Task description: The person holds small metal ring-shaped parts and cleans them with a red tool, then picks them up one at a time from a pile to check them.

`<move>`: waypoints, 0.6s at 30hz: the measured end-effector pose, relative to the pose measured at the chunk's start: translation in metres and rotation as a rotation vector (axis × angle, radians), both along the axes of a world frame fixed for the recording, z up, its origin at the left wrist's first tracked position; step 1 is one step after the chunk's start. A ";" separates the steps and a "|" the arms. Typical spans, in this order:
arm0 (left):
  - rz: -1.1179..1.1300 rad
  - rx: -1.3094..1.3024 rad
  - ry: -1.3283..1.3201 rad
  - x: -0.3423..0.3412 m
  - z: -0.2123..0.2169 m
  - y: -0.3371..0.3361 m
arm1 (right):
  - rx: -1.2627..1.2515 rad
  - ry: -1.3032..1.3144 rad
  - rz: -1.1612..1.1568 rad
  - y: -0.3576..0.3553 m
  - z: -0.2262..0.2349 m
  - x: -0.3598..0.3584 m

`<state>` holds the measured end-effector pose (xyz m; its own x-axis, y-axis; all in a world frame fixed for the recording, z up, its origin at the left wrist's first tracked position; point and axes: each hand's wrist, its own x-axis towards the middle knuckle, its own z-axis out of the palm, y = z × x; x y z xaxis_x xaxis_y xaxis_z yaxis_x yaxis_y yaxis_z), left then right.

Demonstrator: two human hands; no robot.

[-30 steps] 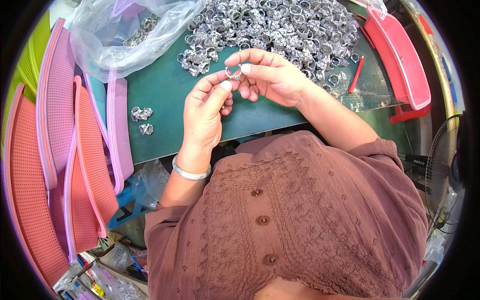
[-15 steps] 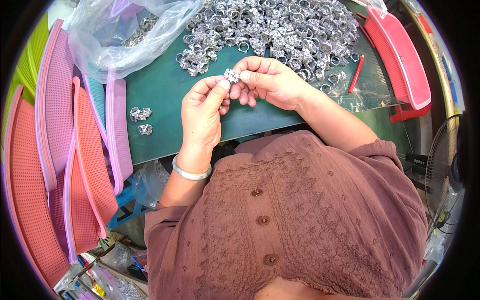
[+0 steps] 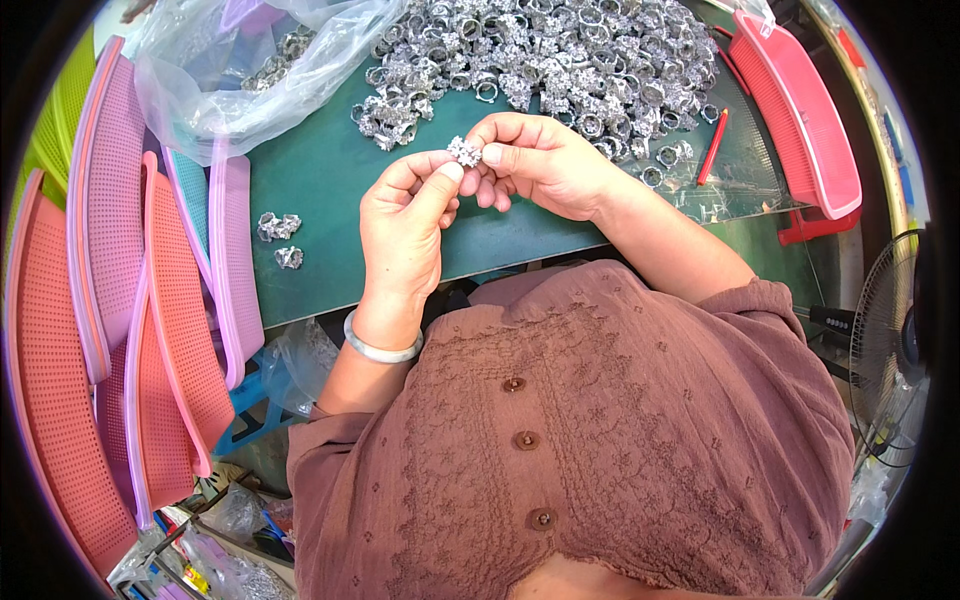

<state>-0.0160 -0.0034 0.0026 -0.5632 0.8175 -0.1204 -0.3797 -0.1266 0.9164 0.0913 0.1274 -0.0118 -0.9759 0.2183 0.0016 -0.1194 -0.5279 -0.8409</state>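
Note:
Between my two hands is a silver ring (image 3: 464, 151) with a knobbly, flower-like cluster on top. My left hand (image 3: 410, 205) pinches its left side between thumb and fingers. My right hand (image 3: 540, 165) grips it from the right, thumb against the cluster and fingers curled beneath. The band is mostly hidden by my fingers. Just beyond my hands lies a large heap of similar silver rings (image 3: 560, 60). A few more rings (image 3: 278, 227) rest apart on the green table (image 3: 320, 180) at the left.
A clear plastic bag (image 3: 190, 100) with more rings stands at the back left. Stacked perforated baskets (image 3: 70, 350) crowd the left side. A red pencil (image 3: 713, 148) lies right of the heap, near a pink basket (image 3: 800, 120). A fan (image 3: 888, 320) stands at the far right.
The ring has turned slightly in my fingers, showing more of its cluster. Both hands stay in nearly the same place, still holding it.

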 end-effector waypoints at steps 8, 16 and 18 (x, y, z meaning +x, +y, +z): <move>-0.003 0.006 0.012 0.000 0.000 -0.001 | -0.035 0.006 0.016 0.000 0.000 0.001; 0.001 -0.008 0.000 0.001 0.000 0.000 | -0.041 0.000 0.020 0.001 -0.001 0.001; 0.002 -0.014 0.000 0.001 0.001 0.000 | -0.039 -0.002 0.018 0.000 0.000 0.001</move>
<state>-0.0154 -0.0033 0.0032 -0.5650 0.8144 -0.1321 -0.3792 -0.1142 0.9182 0.0921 0.1278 -0.0119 -0.9796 0.2006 -0.0089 -0.1078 -0.5626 -0.8197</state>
